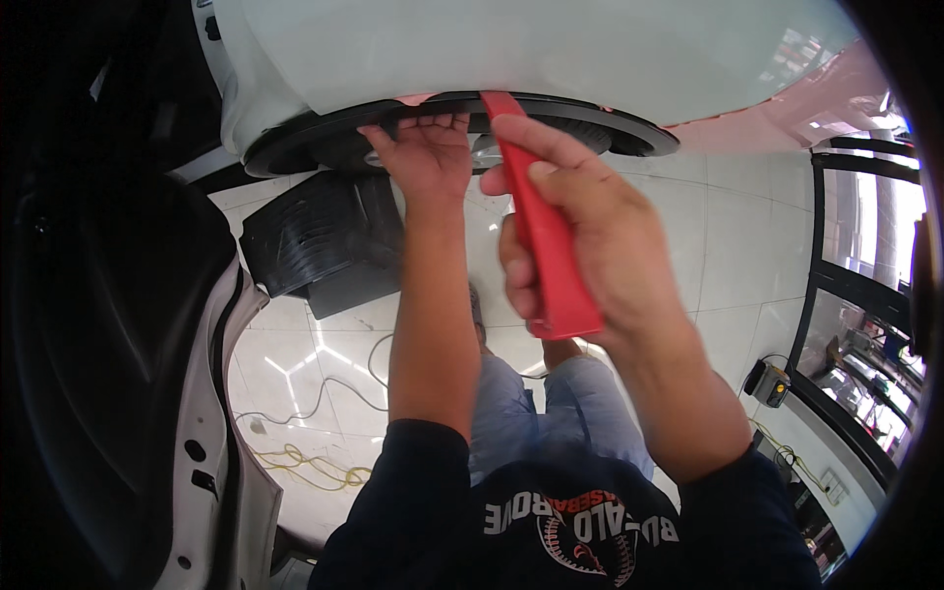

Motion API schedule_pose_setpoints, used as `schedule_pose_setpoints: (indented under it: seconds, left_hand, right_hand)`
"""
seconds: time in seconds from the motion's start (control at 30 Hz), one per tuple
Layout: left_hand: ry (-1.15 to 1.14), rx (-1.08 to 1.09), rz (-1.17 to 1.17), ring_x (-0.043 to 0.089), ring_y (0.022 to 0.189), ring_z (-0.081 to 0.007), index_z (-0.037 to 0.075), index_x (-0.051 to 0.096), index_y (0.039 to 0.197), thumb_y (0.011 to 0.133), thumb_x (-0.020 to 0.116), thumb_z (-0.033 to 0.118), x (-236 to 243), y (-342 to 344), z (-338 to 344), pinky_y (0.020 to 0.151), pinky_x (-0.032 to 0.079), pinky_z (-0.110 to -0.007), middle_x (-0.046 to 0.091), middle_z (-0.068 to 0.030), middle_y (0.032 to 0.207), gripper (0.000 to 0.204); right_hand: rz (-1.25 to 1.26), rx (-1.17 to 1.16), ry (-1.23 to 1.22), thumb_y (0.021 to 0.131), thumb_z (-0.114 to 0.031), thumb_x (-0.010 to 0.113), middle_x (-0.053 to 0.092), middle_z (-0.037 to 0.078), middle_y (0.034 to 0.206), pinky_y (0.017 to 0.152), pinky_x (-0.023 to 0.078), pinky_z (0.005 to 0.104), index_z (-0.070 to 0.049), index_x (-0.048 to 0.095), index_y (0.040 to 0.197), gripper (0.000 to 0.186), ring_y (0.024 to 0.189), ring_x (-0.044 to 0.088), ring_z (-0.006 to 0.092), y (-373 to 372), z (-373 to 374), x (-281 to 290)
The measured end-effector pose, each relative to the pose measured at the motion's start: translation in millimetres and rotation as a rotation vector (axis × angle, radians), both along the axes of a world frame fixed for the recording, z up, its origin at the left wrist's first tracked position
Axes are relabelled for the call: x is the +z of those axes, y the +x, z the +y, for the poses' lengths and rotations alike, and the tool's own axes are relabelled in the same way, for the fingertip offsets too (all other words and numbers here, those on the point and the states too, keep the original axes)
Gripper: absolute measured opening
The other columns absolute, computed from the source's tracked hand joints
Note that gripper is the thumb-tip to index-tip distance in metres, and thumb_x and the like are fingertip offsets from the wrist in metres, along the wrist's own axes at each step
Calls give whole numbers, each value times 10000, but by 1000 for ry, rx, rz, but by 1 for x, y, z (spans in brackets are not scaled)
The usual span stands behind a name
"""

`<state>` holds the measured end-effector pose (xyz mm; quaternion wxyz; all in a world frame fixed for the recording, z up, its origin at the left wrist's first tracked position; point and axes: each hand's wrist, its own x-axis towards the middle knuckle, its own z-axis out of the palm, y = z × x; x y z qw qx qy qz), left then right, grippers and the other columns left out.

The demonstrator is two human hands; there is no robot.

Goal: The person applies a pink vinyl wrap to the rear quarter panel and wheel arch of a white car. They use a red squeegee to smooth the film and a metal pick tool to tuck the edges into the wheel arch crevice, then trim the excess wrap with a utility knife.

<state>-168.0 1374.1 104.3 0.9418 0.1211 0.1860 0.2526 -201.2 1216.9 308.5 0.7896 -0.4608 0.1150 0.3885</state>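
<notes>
Right hand (590,216) grips red pry tool (546,236); left hand (428,157) touches black trim (295,147).

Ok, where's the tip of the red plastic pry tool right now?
In the head view, top centre: the red plastic pry tool, gripped by the right hand, has its tip at the black trim edge, just right of the left hand.

Car workshop, white car body (551,49), tiled floor (728,226)
</notes>
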Motion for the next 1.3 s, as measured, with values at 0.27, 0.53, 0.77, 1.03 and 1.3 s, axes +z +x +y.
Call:
schedule_pose_setpoints:
  seconds: [0.27,0.53,0.77,1.03,1.3]
  left_hand:
    - [-168,-19,-29,538,1117,-248,35,485,1318,899,449,782,20,-10,2,979,452,-458,559,-104,1249,857]
    - [334,42,81,530,1163,-243,91,477,1368,942,533,660,11,-9,19,957,471,-449,533,-92,1310,712]
    - [385,12,-21,640,1010,-206,51,585,1220,953,606,442,5,-10,26,882,534,-398,646,-73,1101,473]
    - [306,19,-107,649,981,-175,69,609,1180,927,685,233,12,-12,19,805,575,-370,655,-54,1105,311]
    - [313,-11,-70,641,969,-156,51,636,1107,916,691,220,7,-11,23,849,561,-391,671,-39,1043,261]
  right_hand:
    - [-25,31,-63,1003,-128,402,585,162,1066,361,513,319,45,409,1419,451,513,570,184,2,11,-3]
    - [-14,22,6,1019,-125,389,573,171,1031,296,456,280,55,411,1408,428,462,532,162,14,23,7]
    - [53,-20,33,1018,-108,364,557,189,1012,257,422,269,64,399,1408,428,459,545,172,23,40,2]
    - [91,51,-282,1006,-147,400,570,119,868,247,372,264,-62,473,1376,386,389,463,116,10,46,-1]
    - [14,55,-86,1044,-182,398,590,173,901,233,401,248,-57,368,1458,434,384,492,109,10,31,-13]
